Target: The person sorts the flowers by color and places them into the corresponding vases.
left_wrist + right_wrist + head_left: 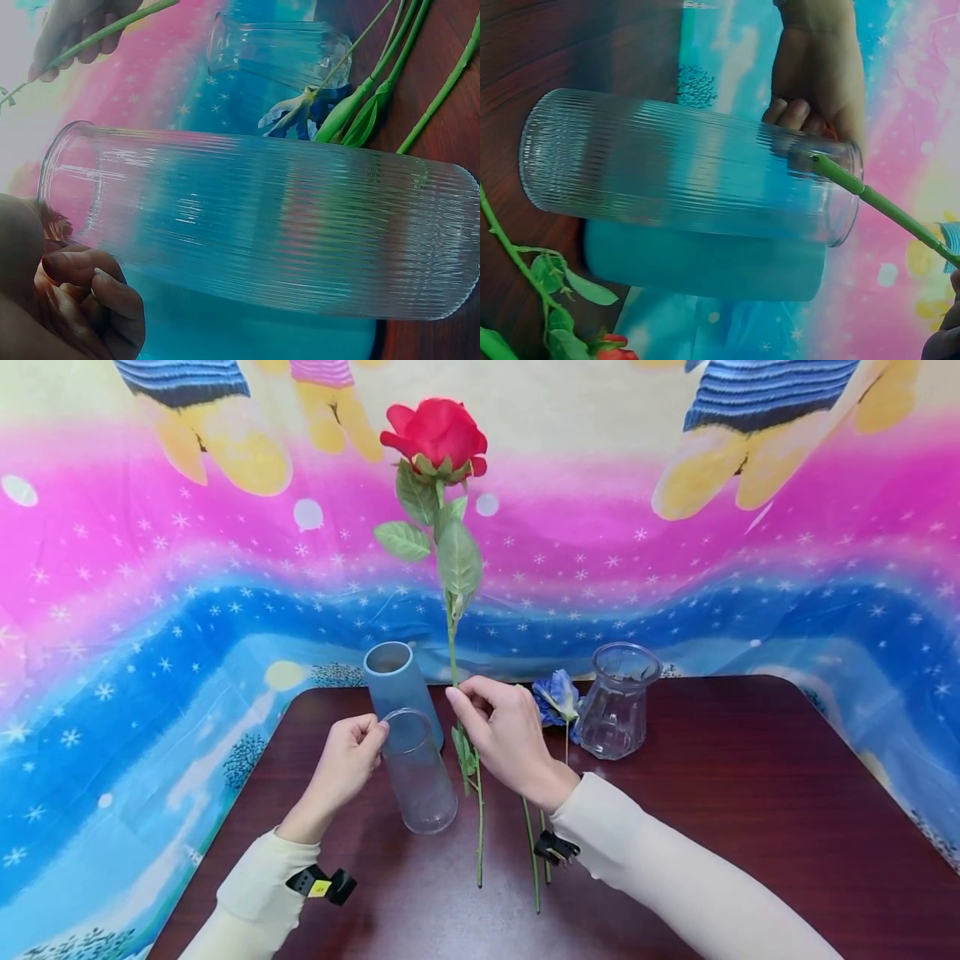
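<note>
In the head view my right hand (506,735) pinches the stem of a red artificial rose (435,435), its bloom held high above the table. My left hand (348,760) grips the rim of a tall clear ribbed glass vase (423,793), which stands upright on the table. The right wrist view has the cut end of a green stem (900,214) close to the vase's mouth; whether it is inside, I cannot tell. From the left wrist, the curled fingers (112,296) show at the rim of the ribbed vase (247,225).
Behind the ribbed vase stands a blue vase (390,681). A short clear vase (618,710) with a flared mouth is at the right, beside a blue flower (557,697). Several stems lie on the dark table (712,843), and another red bloom (615,349) shows low in the right wrist view.
</note>
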`<move>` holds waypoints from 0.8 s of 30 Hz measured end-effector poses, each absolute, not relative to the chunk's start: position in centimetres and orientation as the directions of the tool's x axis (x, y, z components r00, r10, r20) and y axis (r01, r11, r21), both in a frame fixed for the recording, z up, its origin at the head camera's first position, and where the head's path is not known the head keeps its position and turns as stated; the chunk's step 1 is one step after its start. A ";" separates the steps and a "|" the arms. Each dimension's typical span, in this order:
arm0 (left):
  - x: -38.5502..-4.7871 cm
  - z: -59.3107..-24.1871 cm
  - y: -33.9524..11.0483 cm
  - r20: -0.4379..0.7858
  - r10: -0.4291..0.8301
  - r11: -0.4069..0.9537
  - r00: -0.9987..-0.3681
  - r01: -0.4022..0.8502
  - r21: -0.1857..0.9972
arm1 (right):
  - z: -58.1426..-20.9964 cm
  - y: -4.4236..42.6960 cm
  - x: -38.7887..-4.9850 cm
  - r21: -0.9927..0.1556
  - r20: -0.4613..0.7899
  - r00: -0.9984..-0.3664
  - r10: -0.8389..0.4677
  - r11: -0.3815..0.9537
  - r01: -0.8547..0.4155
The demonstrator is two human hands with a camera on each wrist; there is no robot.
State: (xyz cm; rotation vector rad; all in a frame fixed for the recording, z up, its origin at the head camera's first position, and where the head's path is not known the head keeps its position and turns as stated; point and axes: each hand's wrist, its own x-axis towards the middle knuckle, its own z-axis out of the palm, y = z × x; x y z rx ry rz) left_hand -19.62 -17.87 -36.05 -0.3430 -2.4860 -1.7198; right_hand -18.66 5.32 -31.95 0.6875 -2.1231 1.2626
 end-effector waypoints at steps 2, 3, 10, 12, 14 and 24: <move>-19.6 -36.0 -17.9 0.206 0.128 0.337 -0.970 0.238 0.911 | -31.6 5.1 -18.7 -0.603 0.702 -0.699 -0.138 0.408 -0.686; -19.6 -36.0 -17.9 0.207 0.129 0.336 -0.970 0.239 0.911 | -31.5 5.0 -18.8 -0.603 0.705 -0.696 -0.137 0.400 -0.690; -19.7 -36.1 -17.9 0.211 0.134 0.333 -0.968 0.245 0.911 | -30.2 4.1 -19.2 -0.599 0.715 -0.685 -0.141 0.383 -0.704; -19.7 -36.1 -17.9 0.212 0.133 0.336 -0.968 0.245 0.909 | -29.8 3.8 -19.3 -0.597 0.715 -0.684 -0.141 0.384 -0.704; -19.7 -36.1 -17.9 0.213 0.131 0.340 -0.968 0.246 0.908 | -29.5 3.5 -19.5 -0.596 0.720 -0.680 -0.139 0.380 -0.708; -19.7 -36.1 -17.9 0.217 0.129 0.342 -0.968 0.249 0.906 | -28.3 2.0 -20.7 -0.576 0.760 -0.643 -0.097 0.358 -0.735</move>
